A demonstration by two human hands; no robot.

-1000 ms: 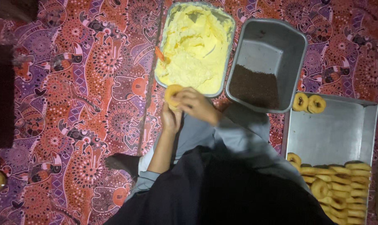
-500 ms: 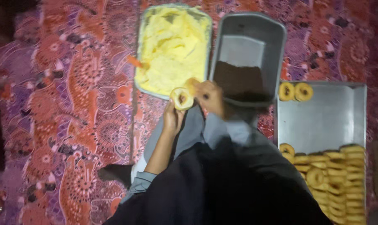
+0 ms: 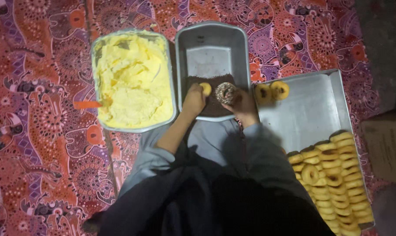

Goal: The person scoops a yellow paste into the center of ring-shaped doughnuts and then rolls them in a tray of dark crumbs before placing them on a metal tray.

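The left hand (image 3: 194, 98) is over the near end of the deep metal tin (image 3: 212, 48), and its fingers are closed on one small yellow piece of dough (image 3: 205, 88). The right hand (image 3: 241, 104) is just beside it, at the near right corner of the same tin, and its fingers grip one ring-shaped cookie (image 3: 226, 92) that is covered with dark sprinkles. This cookie is held over the layer of dark sprinkles (image 3: 209, 107), which fills only the near part of the tin; the far part of the tin is bare metal.

There are three metal containers on the patterned red cloth (image 3: 36, 87). To the left of the tin, touching it or almost touching, stands one tray of yellow cream (image 3: 130, 81), with one orange spatula (image 3: 88, 104) resting at its left edge. To the right lies one flat baking tray (image 3: 313, 107). At its far left corner sit two plain ring cookies (image 3: 271, 91) side by side. At its near right corner there is a tight pile of ring cookies (image 3: 333, 175) in rows, too many and too overlapped to count exactly. At the right edge of the view there is one brown cardboard box (image 3: 388, 146).
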